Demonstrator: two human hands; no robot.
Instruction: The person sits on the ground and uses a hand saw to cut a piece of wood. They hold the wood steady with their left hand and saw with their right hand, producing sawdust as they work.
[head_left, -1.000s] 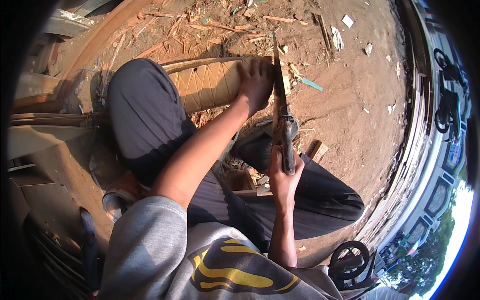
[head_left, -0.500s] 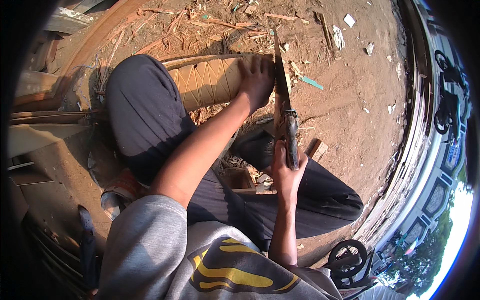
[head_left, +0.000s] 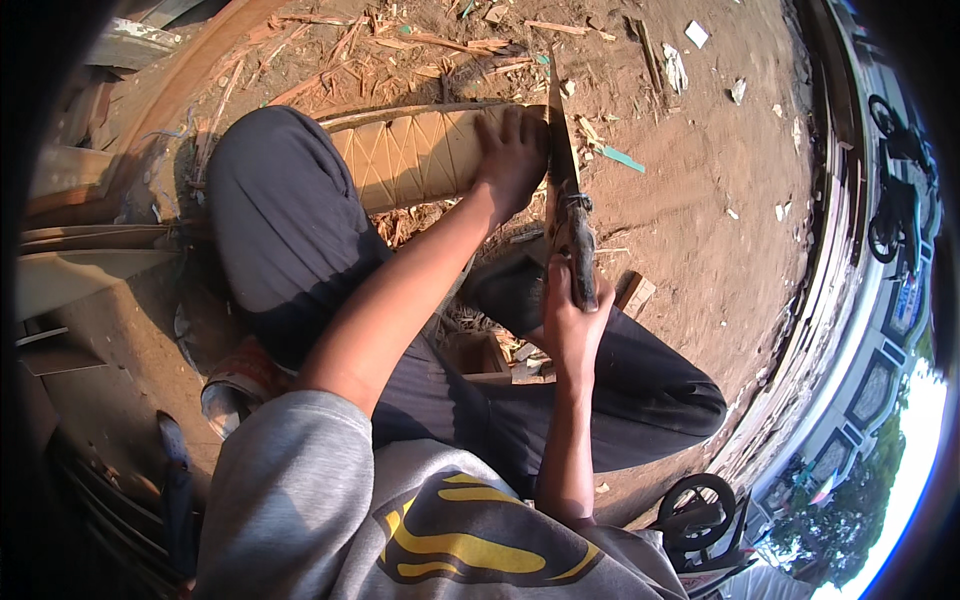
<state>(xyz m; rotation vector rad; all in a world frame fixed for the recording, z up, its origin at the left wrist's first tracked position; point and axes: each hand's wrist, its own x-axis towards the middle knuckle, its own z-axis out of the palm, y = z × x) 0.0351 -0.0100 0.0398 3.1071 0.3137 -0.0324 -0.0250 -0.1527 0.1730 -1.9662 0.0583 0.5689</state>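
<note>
A handsaw [head_left: 563,150] with a dark, worn handle points away from me, its blade against the right end of a light wooden piece [head_left: 405,158]. Crisscross lines run over that piece's face. My right hand [head_left: 578,305] is wrapped round the saw handle. My left hand [head_left: 512,155] presses down on the wood close beside the blade, fingers bent over its far edge; whether they grip it is partly hidden by shadow. The wood lies across in front of my bent left knee [head_left: 285,190].
Wood chips and splinters [head_left: 440,50] litter the dirt ground ahead. A small wood block [head_left: 636,295] lies right of the saw handle. At left are planks [head_left: 95,250] and a bucket-like container [head_left: 225,405]. Motorbikes [head_left: 890,215] stand far right.
My right hand and the saw have moved forward, away from me, along the cut. My left hand stays on the wood, which has barely shifted.
</note>
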